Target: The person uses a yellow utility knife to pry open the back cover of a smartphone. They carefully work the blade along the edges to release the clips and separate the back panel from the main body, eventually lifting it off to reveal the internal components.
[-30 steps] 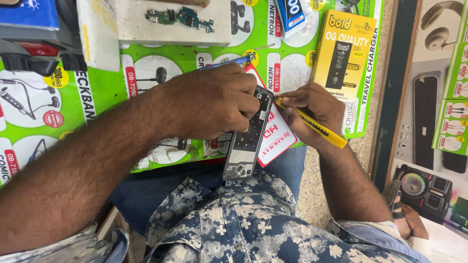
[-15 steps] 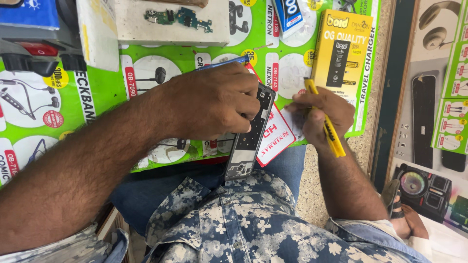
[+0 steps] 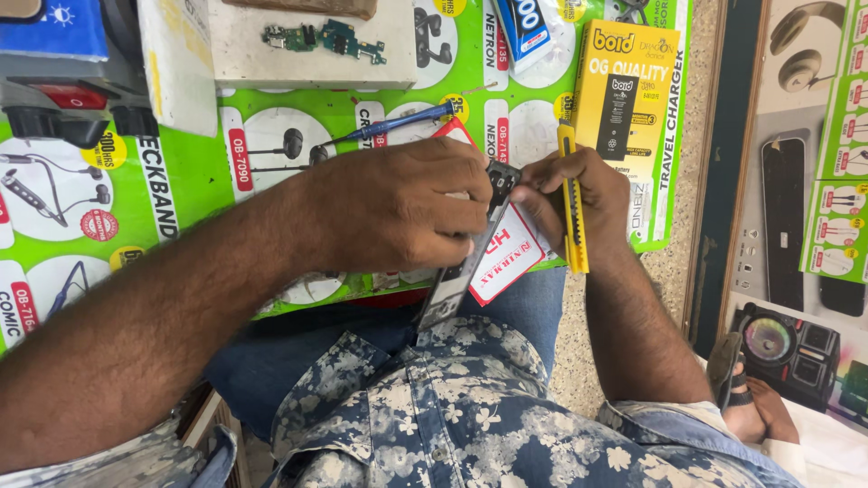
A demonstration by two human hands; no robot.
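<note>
Since half a second ago, the yellow cutter (image 3: 571, 203) has swung from a slant to nearly upright in the right hand (image 3: 579, 194), which has moved closer to the phone. One grey machine (image 3: 68, 86) sits at the far left of the table (image 3: 194, 194). One circuit board (image 3: 324, 38) lies on a white tray (image 3: 312, 54). One blue screwdriver (image 3: 393, 124) rests above the left hand (image 3: 398, 212), whose grip is wrapped tight around one opened phone (image 3: 466, 262), tilted over the lap. The right hand's grip pinches the cutter beside the phone's top. One yellow box (image 3: 628, 99) lies beyond.
</note>
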